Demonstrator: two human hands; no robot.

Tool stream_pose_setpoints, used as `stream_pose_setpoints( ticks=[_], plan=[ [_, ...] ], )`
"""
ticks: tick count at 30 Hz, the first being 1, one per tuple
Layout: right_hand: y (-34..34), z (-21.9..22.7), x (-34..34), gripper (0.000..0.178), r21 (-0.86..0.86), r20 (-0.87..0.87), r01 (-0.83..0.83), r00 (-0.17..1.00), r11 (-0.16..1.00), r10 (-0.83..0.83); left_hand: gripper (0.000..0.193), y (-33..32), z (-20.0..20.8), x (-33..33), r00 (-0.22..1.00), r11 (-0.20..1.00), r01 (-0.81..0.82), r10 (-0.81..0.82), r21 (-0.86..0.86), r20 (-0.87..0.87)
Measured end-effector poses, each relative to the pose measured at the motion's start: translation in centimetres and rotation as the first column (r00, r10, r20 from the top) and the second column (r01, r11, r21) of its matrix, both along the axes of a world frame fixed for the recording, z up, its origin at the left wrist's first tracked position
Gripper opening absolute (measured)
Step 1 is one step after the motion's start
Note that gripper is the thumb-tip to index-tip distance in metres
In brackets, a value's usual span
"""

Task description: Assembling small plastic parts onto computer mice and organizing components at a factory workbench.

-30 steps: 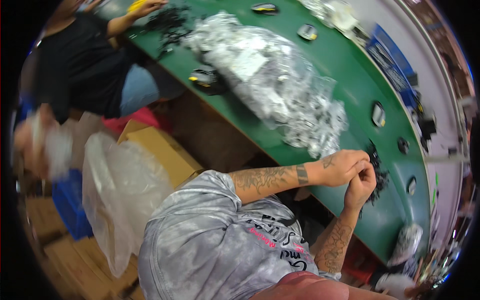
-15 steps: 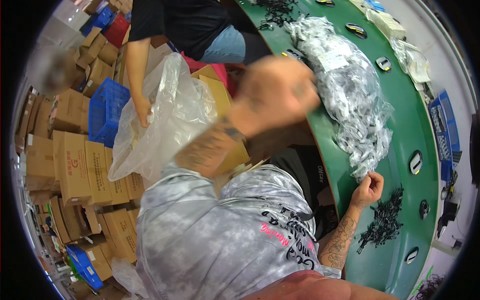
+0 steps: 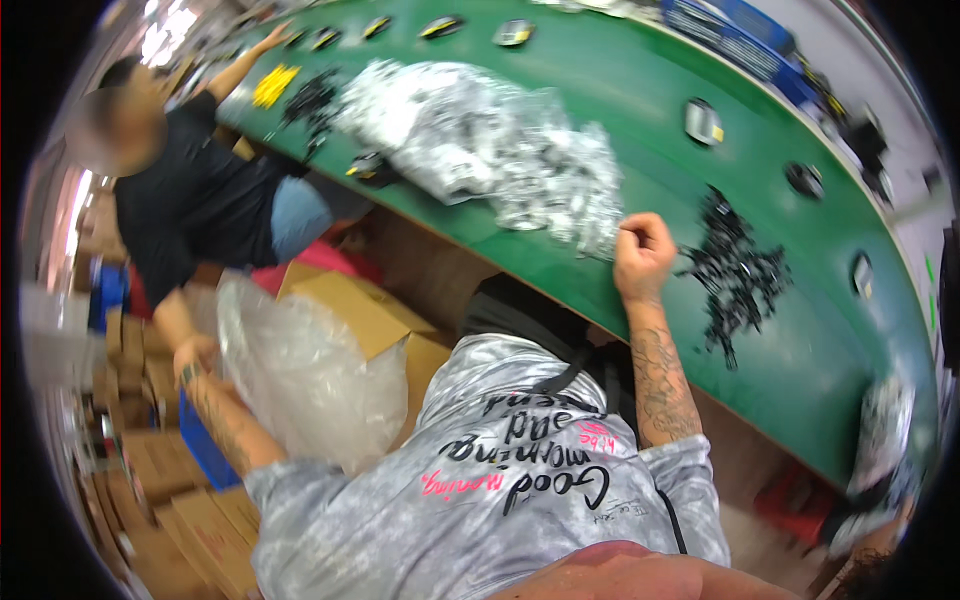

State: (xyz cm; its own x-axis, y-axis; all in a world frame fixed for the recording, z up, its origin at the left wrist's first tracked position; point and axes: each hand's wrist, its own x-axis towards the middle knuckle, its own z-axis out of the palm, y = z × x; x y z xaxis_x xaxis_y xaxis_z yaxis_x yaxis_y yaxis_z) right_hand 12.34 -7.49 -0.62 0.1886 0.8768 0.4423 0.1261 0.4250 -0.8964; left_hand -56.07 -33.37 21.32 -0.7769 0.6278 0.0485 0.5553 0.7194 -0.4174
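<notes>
My right hand (image 3: 645, 255) is closed at the right end of a long heap of clear plastic bags (image 3: 480, 130) on the green table, its fingertips against the plastic. Beside it lies a loose pile of small black parts (image 3: 740, 270). My left hand (image 3: 197, 352) is low at the left, by the edge of a large clear plastic bag (image 3: 300, 380) that hangs over an open cardboard box (image 3: 350, 315). A co-worker's forearm (image 3: 172, 318) meets my left hand there, and the overlap hides my fingers.
A co-worker in a black shirt (image 3: 200, 220) stands at the left. Black devices (image 3: 703, 122) sit along the green table (image 3: 600, 70), with yellow parts (image 3: 273, 86) and another black pile (image 3: 312, 105) at its far end. Stacked cartons (image 3: 165, 470) and a blue crate (image 3: 205, 440) fill the lower left.
My left hand has swung from near the table edge down and left to the large clear bag. The view has turned, while my right hand stays closed at the heap's end.
</notes>
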Motion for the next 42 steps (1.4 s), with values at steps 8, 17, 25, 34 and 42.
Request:
stream_pose_setpoints(
  ticks=[8, 17, 25, 34, 42],
  plan=[
    [-1.0, 1.9, 0.1, 0.005, 0.068, 0.14, 0.054, 0.988, 0.996, -0.064, 0.041, 14.5, 4.3, 26.9, 0.734, 0.651, 0.581, -0.679, 0.488, 0.033],
    [-7.6, 2.6, 3.9, 0.006, -0.067, 0.28, 0.029, 0.96, 0.997, -0.009, 0.056, 43.1, -6.0, 59.3, -0.038, 0.472, 0.615, -0.783, 0.632, 0.621],
    [-14.1, 2.6, 6.5, 0.01, -0.242, 0.246, 0.181, 0.962, 0.953, -0.12, 0.079, 52.8, -18.0, 69.4, 0.319, 0.633, 0.467, -0.771, 0.617, 0.551],
    [-13.0, 4.6, 9.0, 0.009, -0.239, 0.275, 0.186, 0.954, 0.953, -0.117, 0.068, 46.2, -11.2, 60.7, -0.222, 0.427, 0.275, -0.844, 0.862, 0.489],
    [-9.0, 9.4, 23.9, 0.027, -0.311, 0.63, 0.638, 0.693, 0.705, -0.349, 0.068, 28.5, -14.9, 58.8, -0.913, 0.925, 0.125, -0.033, 0.358, 0.406]
  ],
)
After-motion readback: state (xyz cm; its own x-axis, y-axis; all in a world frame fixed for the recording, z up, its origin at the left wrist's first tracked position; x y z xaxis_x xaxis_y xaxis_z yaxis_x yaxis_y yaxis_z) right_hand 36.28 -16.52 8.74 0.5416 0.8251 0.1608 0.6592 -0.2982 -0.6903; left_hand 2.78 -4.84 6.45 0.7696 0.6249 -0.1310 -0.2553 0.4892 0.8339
